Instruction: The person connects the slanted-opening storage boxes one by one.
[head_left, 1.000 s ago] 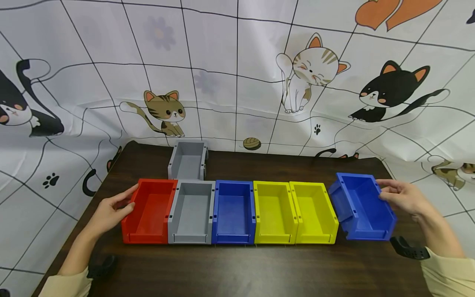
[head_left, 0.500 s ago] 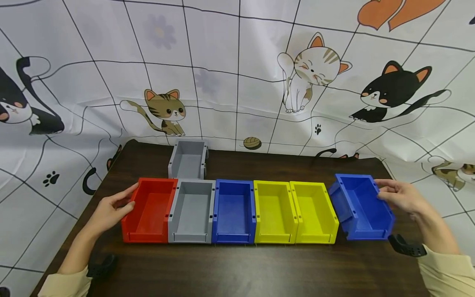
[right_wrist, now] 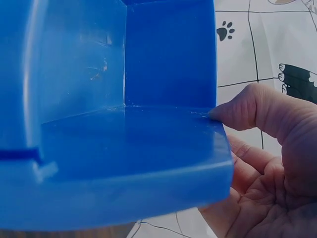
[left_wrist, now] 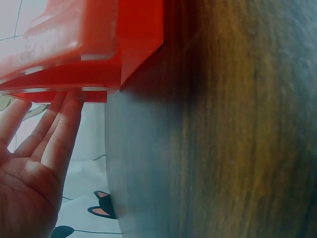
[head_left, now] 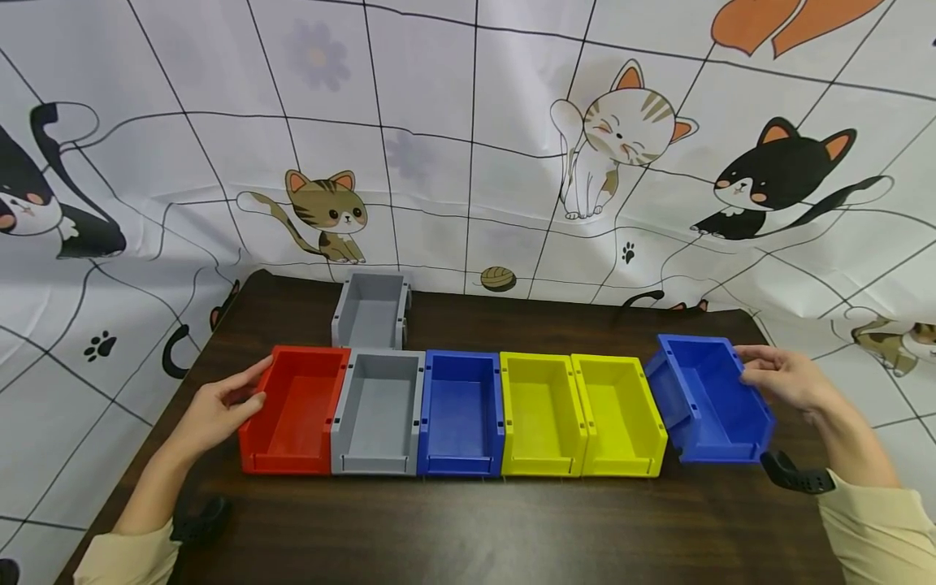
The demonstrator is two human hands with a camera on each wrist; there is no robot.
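At the right end of the row, my right hand (head_left: 793, 382) pinches the right wall of a blue storage bin (head_left: 712, 398). In the right wrist view the thumb (right_wrist: 237, 110) lies over the wall's edge, with the other fingers outside. This bin is turned and tilted beside the nearest yellow bin (head_left: 620, 414). My left hand (head_left: 215, 414) is at the far left, its straight fingers (left_wrist: 64, 131) touching the outer side of a red bin (head_left: 296, 414). A grey bin (head_left: 380, 414), a blue bin (head_left: 462, 414) and another yellow bin (head_left: 543, 414) stand between, side by side.
A second grey bin (head_left: 370, 309) stands behind the row, near the back edge of the dark wooden table (head_left: 468, 528). A white cloth (head_left: 439, 97) printed with cats hangs behind and beside the table.
The blue bin in my right hand has shifted slightly left and toward the back. The left hand stays at the red bin. The head view has tilted a little.
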